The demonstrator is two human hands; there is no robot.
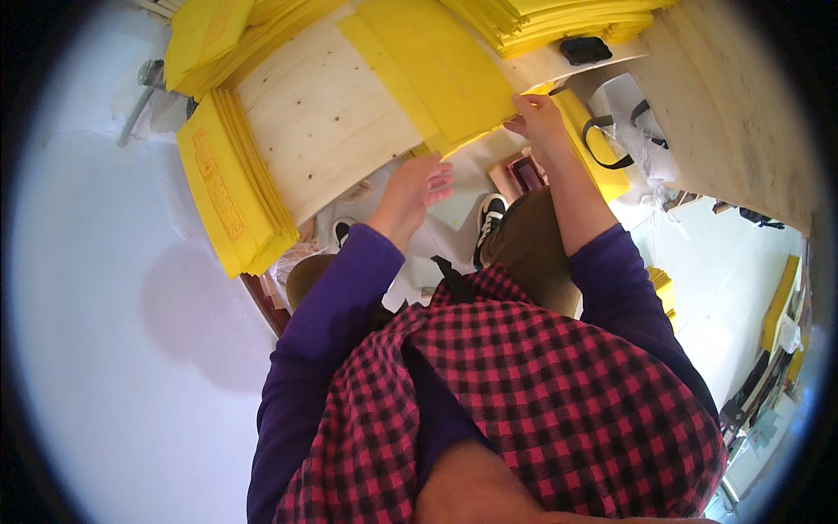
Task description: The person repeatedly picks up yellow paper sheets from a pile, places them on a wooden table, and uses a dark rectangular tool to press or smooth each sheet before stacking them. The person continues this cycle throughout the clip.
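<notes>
A flat yellow fabric piece (436,74) lies across the wooden table, its near end reaching the table's front edge. My right hand (539,124) pinches the near right corner of this piece between thumb and fingers. By its near left corner is my left hand (417,192), palm turned inward, with loosely stretched fingers just below the table edge. Whether the left thumb touches the fabric is hard to tell. To the left stands a stack of folded yellow fabric pieces (231,183) with red print.
More yellow stacks (205,39) fill the table's far left and far right. A black object (585,51) sits on the right of the wooden tabletop (319,113). Beside my right forearm hang a yellow bag (594,144) and a white bag with black straps (642,131). A wooden panel (742,113) rises at right.
</notes>
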